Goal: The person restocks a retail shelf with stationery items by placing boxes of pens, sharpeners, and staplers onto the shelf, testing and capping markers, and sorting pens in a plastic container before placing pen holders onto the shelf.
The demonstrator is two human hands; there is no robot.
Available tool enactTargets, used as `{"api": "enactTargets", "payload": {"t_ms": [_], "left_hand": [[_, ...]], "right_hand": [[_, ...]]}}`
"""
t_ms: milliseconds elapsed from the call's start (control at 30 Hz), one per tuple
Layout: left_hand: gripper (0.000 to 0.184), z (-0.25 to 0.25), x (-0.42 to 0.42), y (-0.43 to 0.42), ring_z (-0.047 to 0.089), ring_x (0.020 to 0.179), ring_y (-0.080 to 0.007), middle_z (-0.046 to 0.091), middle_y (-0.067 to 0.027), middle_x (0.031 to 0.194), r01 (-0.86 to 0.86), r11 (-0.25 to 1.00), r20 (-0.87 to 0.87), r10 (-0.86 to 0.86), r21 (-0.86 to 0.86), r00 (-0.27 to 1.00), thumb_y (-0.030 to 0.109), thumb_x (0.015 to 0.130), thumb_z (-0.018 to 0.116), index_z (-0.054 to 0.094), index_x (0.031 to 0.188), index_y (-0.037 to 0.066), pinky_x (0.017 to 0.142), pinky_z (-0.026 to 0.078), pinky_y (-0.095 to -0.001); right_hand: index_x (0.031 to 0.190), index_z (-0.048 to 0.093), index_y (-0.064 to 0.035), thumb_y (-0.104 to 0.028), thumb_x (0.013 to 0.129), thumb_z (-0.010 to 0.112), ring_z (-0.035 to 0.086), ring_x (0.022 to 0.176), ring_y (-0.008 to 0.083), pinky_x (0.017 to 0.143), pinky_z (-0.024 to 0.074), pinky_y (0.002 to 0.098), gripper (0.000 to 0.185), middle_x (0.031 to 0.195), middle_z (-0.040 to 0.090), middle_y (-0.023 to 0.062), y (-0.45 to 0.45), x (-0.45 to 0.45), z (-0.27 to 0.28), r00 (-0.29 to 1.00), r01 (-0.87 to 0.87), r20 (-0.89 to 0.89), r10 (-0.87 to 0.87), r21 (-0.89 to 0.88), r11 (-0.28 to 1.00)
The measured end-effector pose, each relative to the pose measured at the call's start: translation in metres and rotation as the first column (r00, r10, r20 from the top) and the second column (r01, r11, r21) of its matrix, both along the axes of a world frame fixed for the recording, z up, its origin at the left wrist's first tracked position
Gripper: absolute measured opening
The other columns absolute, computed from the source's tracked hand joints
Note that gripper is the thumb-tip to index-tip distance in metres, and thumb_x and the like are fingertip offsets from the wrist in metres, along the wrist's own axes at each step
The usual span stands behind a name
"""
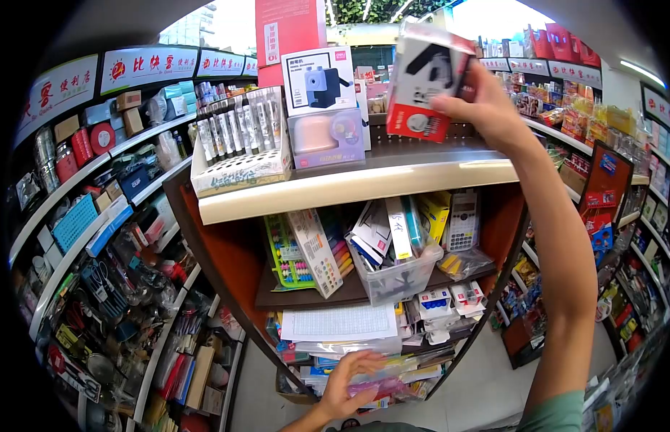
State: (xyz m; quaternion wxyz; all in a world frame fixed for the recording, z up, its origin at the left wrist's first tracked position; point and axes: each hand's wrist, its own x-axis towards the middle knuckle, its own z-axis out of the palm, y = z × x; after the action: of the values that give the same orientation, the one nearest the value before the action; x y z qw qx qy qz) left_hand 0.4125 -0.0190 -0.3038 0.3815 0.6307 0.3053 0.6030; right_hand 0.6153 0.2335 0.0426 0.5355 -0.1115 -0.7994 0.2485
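Raised at the upper right, my right hand [479, 108] grips a red, white and black box [427, 79] by its right side, thumb across the front. The box is above the top shelf [364, 180], beside a white sharpener box [319, 81] that stands on a purple-and-pink box [328, 138]. Low in the centre, my left hand [349, 381] has its fingers apart and holds nothing. It is in front of the lower shelves, below a stack of white gridded paper [338, 323].
A pen display [241, 137] stands at the top shelf's left. Below are a clear bin [400, 277], a long white box [315, 252] and a calculator [462, 223]. Curved shelves of goods [97, 209] line the left; more shelving [565, 137] stands right.
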Motion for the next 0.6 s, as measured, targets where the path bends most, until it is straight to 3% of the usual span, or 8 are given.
{"api": "enactTargets", "payload": {"t_ms": [33,100,133,200,333,433,467,600], "left_hand": [[0.063,-0.01,-0.003,-0.006,0.058,0.11,-0.0237,0.056,-0.0169,0.123,0.007,1.0,0.002,-0.007,0.007,1.0,0.006,0.086,0.065,0.033,0.14,-0.001,0.091,0.046,-0.036],[0.06,-0.038,-0.014,-0.022,0.058,0.113,-0.0273,0.053,-0.0188,0.128,-0.045,0.982,0.055,0.056,-0.185,0.997,0.007,0.088,0.061,0.032,0.14,0.001,0.096,0.045,-0.0392],[0.06,-0.048,-0.018,-0.028,0.058,0.113,-0.0273,0.053,-0.0188,0.128,-0.043,0.984,0.059,0.054,-0.174,0.997,0.007,0.088,0.061,0.032,0.14,0.001,0.096,0.045,-0.0392],[0.045,-0.066,-0.022,-0.039,0.061,0.101,-0.0175,0.06,-0.0101,0.119,-0.188,0.962,0.072,0.206,-0.198,0.976,0.013,0.092,0.063,0.046,0.132,0.003,0.085,0.05,-0.0303],[0.05,-0.11,-0.033,-0.045,0.059,0.107,-0.0188,0.057,-0.0117,0.125,-0.141,0.942,0.176,0.201,-0.304,0.964,0.01,0.093,0.059,0.039,0.137,0.001,0.09,0.048,-0.0298],[0.049,-0.11,-0.035,-0.047,0.059,0.105,-0.0181,0.057,-0.0118,0.123,-0.118,0.949,0.183,0.176,-0.291,0.967,0.01,0.093,0.06,0.04,0.136,-0.001,0.089,0.048,-0.0296],[0.048,-0.106,-0.035,-0.046,0.059,0.105,-0.0178,0.057,-0.0115,0.123,-0.132,0.939,0.182,0.197,-0.317,0.963,0.01,0.093,0.059,0.041,0.135,-0.001,0.089,0.048,-0.0294],[0.046,-0.104,-0.036,-0.041,0.059,0.104,-0.0165,0.058,-0.01,0.12,-0.094,0.95,0.228,0.166,-0.296,0.96,0.01,0.093,0.059,0.042,0.134,0.0,0.089,0.048,-0.0287]], "right_hand": [[0.13,0.044,0.0051,-0.023,0.073,0.085,0.06,0.107,0.0247,0.092,0.0511,0.0361,0.076,0.116,0.059,0.0176,0.016,-0.009,0.001,0.998,-0.058,0.032,0.06,-0.044,0.997],[0.131,0.043,0.0047,-0.023,0.072,0.085,0.062,0.104,0.0236,0.09,0.052,0.0342,0.078,0.114,0.06,0.0167,0.045,-0.018,0.0,0.988,0.039,0.149,-0.031,-0.047,0.998],[0.131,0.042,0.0045,-0.023,0.072,0.085,0.061,0.104,0.023,0.089,0.0519,0.0331,0.078,0.114,0.06,0.0161,0.048,-0.02,-0.003,0.984,0.006,0.179,0.016,-0.122,0.992],[0.132,0.041,0.0032,-0.022,0.073,0.085,0.061,0.105,0.0207,0.088,0.0522,0.0323,0.078,0.116,0.059,0.0147,0.061,-0.026,-0.009,0.966,-0.068,0.23,0.121,-0.225,0.972],[0.133,0.038,0.0013,-0.018,0.074,0.083,0.059,0.111,0.02,0.095,0.0518,0.0338,0.076,0.119,0.058,0.0123,0.05,-0.037,-0.009,0.918,-0.159,0.248,0.308,-0.48,0.863],[0.133,0.039,0.0007,-0.02,0.074,0.084,0.057,0.113,0.0198,0.098,0.048,0.032,0.077,0.121,0.058,0.0138,0.047,-0.034,-0.006,0.907,-0.04,0.362,0.217,-0.439,0.897],[0.133,0.04,-0.0001,-0.021,0.073,0.084,0.056,0.114,0.0204,0.102,0.0427,0.0315,0.077,0.122,0.058,0.0144,0.042,-0.034,-0.003,0.869,0.07,0.49,0.071,-0.263,0.962],[0.132,0.042,-0.0001,-0.028,0.07,0.087,0.056,0.112,0.0203,0.103,0.0398,0.0332,0.081,0.121,0.06,0.0129,0.033,-0.039,0.001,0.782,0.059,0.597,0.177,-0.354,0.933]]}}
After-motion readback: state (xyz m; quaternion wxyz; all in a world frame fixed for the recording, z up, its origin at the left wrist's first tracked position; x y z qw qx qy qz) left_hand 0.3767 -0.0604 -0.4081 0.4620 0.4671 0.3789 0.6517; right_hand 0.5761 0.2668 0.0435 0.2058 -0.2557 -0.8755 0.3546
